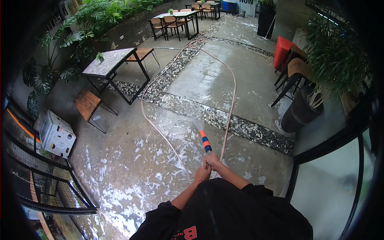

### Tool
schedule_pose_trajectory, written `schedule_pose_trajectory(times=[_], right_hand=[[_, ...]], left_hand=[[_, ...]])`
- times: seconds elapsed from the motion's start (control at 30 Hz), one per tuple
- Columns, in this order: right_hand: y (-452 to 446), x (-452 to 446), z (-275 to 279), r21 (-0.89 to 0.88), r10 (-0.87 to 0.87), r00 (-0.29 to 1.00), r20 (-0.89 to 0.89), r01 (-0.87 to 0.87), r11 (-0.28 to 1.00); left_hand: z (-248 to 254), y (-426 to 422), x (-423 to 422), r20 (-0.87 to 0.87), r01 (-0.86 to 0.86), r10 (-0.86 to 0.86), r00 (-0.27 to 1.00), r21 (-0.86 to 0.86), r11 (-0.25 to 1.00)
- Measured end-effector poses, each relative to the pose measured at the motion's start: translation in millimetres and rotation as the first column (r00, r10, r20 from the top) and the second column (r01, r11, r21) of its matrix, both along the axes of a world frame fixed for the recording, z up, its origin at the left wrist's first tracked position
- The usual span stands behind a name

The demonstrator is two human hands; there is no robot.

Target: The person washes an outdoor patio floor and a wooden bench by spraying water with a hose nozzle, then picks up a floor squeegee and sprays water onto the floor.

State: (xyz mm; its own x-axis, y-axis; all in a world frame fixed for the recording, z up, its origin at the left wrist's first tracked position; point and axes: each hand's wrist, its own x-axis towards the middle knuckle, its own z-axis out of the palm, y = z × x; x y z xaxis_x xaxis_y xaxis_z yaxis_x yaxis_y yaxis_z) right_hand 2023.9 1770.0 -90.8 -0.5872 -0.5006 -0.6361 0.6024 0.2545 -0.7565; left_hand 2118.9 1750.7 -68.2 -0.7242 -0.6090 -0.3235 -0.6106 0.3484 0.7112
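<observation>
On the left, a table carries a small plant; a wooden stool is near a white box. On the right stands a dark pot; far away, wooden chairs.

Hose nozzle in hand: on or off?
On: a pale spray fans out ahead of the orange tip of the nozzle.

I face a grey concrete floor crossed by pebble strips, a black-framed desk on my left, glass pane on my right.
</observation>
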Motion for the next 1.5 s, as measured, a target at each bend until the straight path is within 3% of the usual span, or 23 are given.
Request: schedule_pose_trajectory(times=[0.4,0.6,0.7,0.77,0.9,1.0,1.07,1.13,1.2,1.23,1.27,1.33,1.37,1.43,1.47,1.5], right_hand=[[2,-2,-1,0.027,-0.13,0.991,-0.016,0.131,0.991],[23,-13,12,0.064,-0.283,0.958,-0.05,0.286,0.956],[36,-24,2,0.061,-0.39,0.92,-0.028,0.391,0.918],[48,-31,-9,0.067,-0.525,0.832,0.176,0.522,0.85],[84,-45,-3,0.117,-0.661,0.733,0.162,0.651,0.75],[123,-65,2,0.154,-0.667,0.743,0.052,0.654,0.741],[151,-71,30,0.087,-0.736,0.546,0.4,0.776,0.624],[171,-72,29,0.067,-0.76,0.482,0.436,0.824,0.562],[193,-73,22,-0.099,-0.757,0.515,0.402,0.846,0.524],[207,-78,15,-0.083,-0.716,0.465,0.521,0.862,0.5],[221,-81,10,-0.079,-0.728,0.445,0.521,0.875,0.479],[248,-87,2,-0.032,-0.664,0.356,0.658,0.893,0.448],[259,-89,2,-0.035,-0.676,0.335,0.656,0.908,0.417],[284,-89,1,-0.155,-0.542,0.405,0.736,0.88,0.448],[295,-88,1,-0.154,-0.57,0.374,0.732,0.905,0.396],[301,-90,1,-0.188,-0.538,0.384,0.75,0.904,0.383]], left_hand=[[0,-9,-4,-0.016,0.145,-0.144,0.989,0.021,0.989],[-16,0,-22,-0.078,0.255,-0.252,0.965,0.034,0.966],[-22,5,-35,-0.078,0.342,-0.34,0.937,0.019,0.939],[-25,8,-45,-0.057,0.478,-0.475,0.878,0.06,0.876],[-21,31,-62,-0.129,0.574,-0.562,0.817,0.079,0.815],[0,50,-75,-0.14,0.617,-0.601,0.787,0.164,0.77],[5,58,-79,-0.21,0.653,-0.619,0.757,0.192,0.733],[6,69,-88,-0.222,0.653,-0.615,0.757,0.212,0.727],[3,75,-97,-0.255,0.727,-0.687,0.68,0.111,0.678],[14,80,-100,-0.152,0.743,-0.728,0.669,0.135,0.655],[6,81,-100,-0.152,0.759,-0.744,0.651,0.138,0.636],[-27,72,-93,-0.007,0.848,-0.857,0.516,-0.139,0.512],[-41,63,-87,0.083,0.847,-0.847,0.525,-0.145,0.511],[-55,38,-72,0.214,0.864,-0.837,0.504,-0.121,0.489],[-59,28,-65,0.284,0.864,-0.819,0.498,-0.087,0.496],[-84,13,-52,0.233,0.84,-0.807,0.542,-0.18,0.512]])
